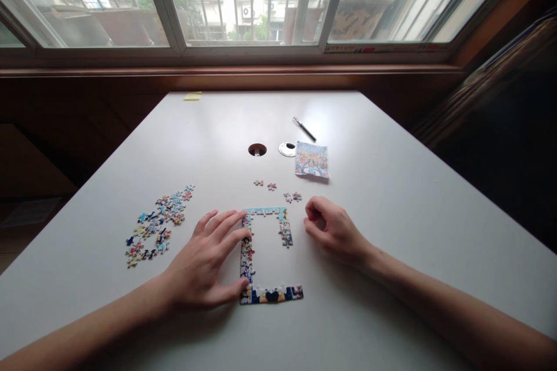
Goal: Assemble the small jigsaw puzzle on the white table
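A partly joined jigsaw puzzle border (247, 255) lies on the white table, with its left side, top edge, bottom edge and a short run at upper right in place. My left hand (213, 258) is open, fingers spread, its fingertips and thumb resting along the border's left side. Right of the border, my right hand (333, 229) is curled closed on the table, thumb and index finger meeting. Whatever it holds, if anything, is hidden. Loose puzzle pieces (150, 223) are heaped left of my left hand. A few more pieces (292, 197) lie above the border.
Beyond the border, a printed picture packet (312, 159) lies by a round metal cover (286, 149) and a black pen (304, 129). A round cable hole (257, 150) opens in the table (391, 185). A yellow note (192, 96) is at the far edge, below a barred window (252, 0).
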The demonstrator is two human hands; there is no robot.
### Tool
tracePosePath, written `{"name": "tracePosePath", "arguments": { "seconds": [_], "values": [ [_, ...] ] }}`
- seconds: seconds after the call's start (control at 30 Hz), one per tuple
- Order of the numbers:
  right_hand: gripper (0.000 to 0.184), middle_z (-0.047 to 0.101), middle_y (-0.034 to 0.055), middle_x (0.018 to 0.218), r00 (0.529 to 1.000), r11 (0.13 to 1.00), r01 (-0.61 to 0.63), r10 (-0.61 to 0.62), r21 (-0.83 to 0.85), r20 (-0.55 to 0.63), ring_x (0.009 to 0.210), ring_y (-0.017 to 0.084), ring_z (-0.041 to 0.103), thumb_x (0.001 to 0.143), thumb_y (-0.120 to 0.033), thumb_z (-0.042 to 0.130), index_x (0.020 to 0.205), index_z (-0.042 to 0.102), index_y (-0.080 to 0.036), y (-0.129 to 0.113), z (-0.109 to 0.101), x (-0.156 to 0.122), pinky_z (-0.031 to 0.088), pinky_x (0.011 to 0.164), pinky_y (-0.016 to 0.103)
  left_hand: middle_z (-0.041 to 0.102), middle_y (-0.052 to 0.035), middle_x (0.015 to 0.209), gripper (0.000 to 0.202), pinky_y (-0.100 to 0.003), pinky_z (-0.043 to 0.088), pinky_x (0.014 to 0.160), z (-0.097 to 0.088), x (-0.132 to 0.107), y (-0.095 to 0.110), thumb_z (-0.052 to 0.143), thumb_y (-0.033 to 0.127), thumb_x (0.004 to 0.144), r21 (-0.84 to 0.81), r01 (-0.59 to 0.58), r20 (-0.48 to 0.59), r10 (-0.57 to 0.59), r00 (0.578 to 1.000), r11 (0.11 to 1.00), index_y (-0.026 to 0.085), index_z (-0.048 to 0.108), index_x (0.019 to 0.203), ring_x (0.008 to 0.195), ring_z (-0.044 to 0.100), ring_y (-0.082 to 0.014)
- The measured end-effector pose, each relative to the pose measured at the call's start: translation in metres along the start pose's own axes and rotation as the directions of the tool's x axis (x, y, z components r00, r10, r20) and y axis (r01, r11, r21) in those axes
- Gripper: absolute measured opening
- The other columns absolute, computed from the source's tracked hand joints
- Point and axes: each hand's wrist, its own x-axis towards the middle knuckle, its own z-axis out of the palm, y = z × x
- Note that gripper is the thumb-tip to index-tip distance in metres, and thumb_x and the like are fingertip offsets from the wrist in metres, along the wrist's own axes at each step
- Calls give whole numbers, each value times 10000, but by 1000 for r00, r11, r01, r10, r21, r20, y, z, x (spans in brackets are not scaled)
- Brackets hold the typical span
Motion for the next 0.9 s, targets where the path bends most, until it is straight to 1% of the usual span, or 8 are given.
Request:
{"name": "tracePosePath", "arguments": {
  "seconds": [0.17,0.5,0.9],
  "values": [
    [158,444,-15,685,1000,1000,9,-9,-6,3,624,144,399,760,-124,504,724,383,-219,1,0,1,341,600,276,360,-87,1541,617,-552,163,1183,0,0,0,645,481,775,-24,-5,-25,5,1000,1000,256,475,1323,1398,337,-351],
    [166,446,-16,691,1000,1000,12,-11,-18,10,628,143,400,762,-117,504,724,379,-218,0,-1,1,342,609,278,344,-92,1550,610,-555,148,1182,-1,0,0,626,496,791,-5,-1,1,1,1000,1000,248,465,1325,1411,317,-343],
    [171,445,-12,682,1000,999,29,-29,-23,6,626,146,402,762,-115,500,718,372,-221,0,0,1,341,602,279,364,-82,1539,617,-549,165,1182,-1,0,0,646,490,773,-27,-5,-21,5,1000,1000,259,483,1321,1395,338,-352]
  ]
}}
